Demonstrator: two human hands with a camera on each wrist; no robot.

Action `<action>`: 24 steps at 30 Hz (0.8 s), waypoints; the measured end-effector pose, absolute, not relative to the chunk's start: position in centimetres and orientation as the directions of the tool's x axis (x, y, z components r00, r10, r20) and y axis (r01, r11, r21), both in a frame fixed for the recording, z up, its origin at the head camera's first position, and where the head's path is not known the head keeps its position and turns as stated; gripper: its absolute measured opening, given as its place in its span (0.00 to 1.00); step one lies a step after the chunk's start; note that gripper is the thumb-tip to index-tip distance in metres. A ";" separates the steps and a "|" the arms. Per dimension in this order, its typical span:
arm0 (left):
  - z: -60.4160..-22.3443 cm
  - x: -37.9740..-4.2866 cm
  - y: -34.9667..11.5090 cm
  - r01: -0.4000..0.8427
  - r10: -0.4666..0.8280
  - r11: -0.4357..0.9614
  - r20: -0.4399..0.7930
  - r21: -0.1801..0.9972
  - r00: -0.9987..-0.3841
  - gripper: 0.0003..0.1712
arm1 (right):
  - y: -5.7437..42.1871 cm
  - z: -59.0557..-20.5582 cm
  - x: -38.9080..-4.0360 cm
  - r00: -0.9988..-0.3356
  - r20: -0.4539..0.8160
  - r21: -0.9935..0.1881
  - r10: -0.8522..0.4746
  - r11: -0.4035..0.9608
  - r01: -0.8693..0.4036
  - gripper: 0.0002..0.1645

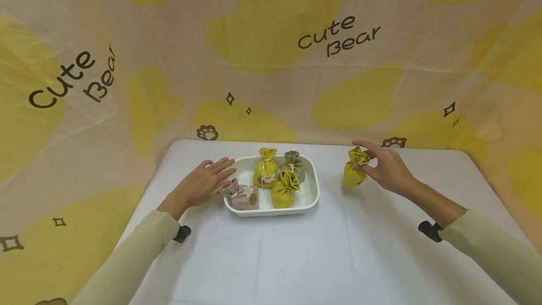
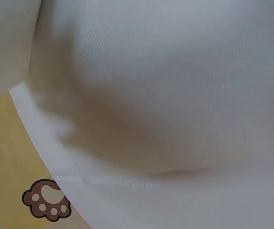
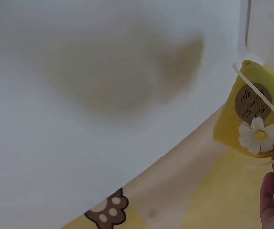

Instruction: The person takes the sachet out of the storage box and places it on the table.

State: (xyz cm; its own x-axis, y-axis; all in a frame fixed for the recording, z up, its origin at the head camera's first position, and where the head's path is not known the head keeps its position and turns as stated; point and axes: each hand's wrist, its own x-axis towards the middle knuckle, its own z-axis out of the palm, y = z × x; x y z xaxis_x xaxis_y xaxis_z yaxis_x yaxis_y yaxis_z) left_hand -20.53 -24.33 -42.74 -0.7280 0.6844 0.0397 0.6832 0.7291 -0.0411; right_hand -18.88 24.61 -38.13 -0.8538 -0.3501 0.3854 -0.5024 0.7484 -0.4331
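Note:
My right hand (image 1: pixel 391 171) pinches a yellow drawstring pouch (image 1: pixel 354 176) by its gathered neck, to the right of the white tray (image 1: pixel 311 201). In the right wrist view the pouch (image 3: pixel 247 138) shows a white flower and a round brown label. At the tray's left end, my left hand (image 1: pixel 203 183) has its fingers spread and extended at the rim. Close by its fingertips lies a pink pouch (image 1: pixel 245 199) in the tray. Beside that are a yellow pouch with a flower (image 1: pixel 264 173), a second yellow pouch (image 1: pixel 282 194) and a grey-brown pouch (image 1: pixel 298 167).
A white-covered table (image 1: pixel 305 258) bears the tray. Behind it hangs a patterned yellow and cream cloth (image 1: pixel 262 27), which also runs along the left side. Black wrist cameras sit at both cuffs, the right camera (image 1: pixel 429 231) just over the table.

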 end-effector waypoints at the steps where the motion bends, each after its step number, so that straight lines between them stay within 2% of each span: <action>1: -42.8 -20.5 -24.3 0.680 0.681 0.732 0.039 -0.033 -0.731 0.30 | 24.9 -38.3 -18.9 -0.857 0.385 -0.431 -0.344 0.754 -0.496 0.36; 7: -43.0 -20.7 -24.4 0.668 0.668 0.744 0.028 -0.014 -0.744 0.31 | 26.4 -39.6 -19.0 -0.886 0.351 -0.445 -0.303 0.778 -0.443 0.36; 16: -43.2 -20.9 -24.6 0.683 0.683 0.730 0.052 -0.023 -0.728 0.31 | 28.1 -41.3 -19.0 -0.929 0.251 -0.472 -0.272 0.804 -0.363 0.36; 24: -43.3 -21.2 -24.8 0.714 0.720 0.694 0.083 -0.093 -0.689 0.30 | 28.6 -41.6 -19.1 -0.942 0.215 -0.487 -0.259 0.807 -0.333 0.38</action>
